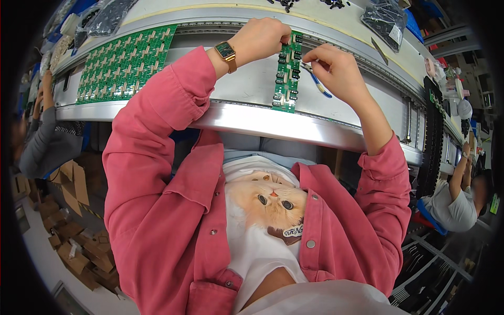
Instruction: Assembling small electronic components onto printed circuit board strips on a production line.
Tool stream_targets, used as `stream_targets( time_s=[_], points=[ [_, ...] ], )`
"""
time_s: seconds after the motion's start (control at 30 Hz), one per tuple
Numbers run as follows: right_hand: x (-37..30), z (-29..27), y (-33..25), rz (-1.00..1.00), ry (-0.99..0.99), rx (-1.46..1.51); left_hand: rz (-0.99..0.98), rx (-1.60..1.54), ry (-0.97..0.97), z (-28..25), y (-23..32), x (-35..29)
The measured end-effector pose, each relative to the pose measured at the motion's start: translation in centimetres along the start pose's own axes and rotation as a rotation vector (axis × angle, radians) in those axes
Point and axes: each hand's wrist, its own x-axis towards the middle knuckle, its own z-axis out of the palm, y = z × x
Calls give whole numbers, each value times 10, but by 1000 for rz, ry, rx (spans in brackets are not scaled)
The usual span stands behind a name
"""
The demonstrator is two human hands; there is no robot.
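Note:
A narrow green circuit board [286,76], lined with black parts and pale connectors, lies across the metal track in front of me. My left hand [261,38], a gold watch on its wrist, is closed at the board's far left edge, its fingertips pressed to it and partly hidden. On the board's right side my right hand [336,67] is closed in a pinch, with the fingers near the board's edge. What it pinches, if anything, is too small to tell. Pliers [318,84] with blue and yellow handles lie beside the board, just under my right hand.
A large panel of green circuit boards [126,64] rests on the track at left. Small black parts [334,3] and a plastic bag [386,22] are on the shelf beyond. A metal rail [294,126] runs along the near edge. Other people sit at far left and right.

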Motion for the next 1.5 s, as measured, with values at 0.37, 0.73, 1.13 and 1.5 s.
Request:
stream_targets(
  time_s=[0.37, 0.73, 1.13, 1.5],
  points=[
    [-12, 10, -28, 320, -10, -445, 30, -21, -130, -97, 78, -109],
    [4, 35, -28, 514, 12, -540, -464, -204, 296, -1, 76, -127],
    [15, 48, -27, 525, -14, -566, -424, -235, 324, -3, 77, -128],
    [7, 20, -31, 561, 28, -516, -430, -257, 308, -1, 84, -128]
  ],
)
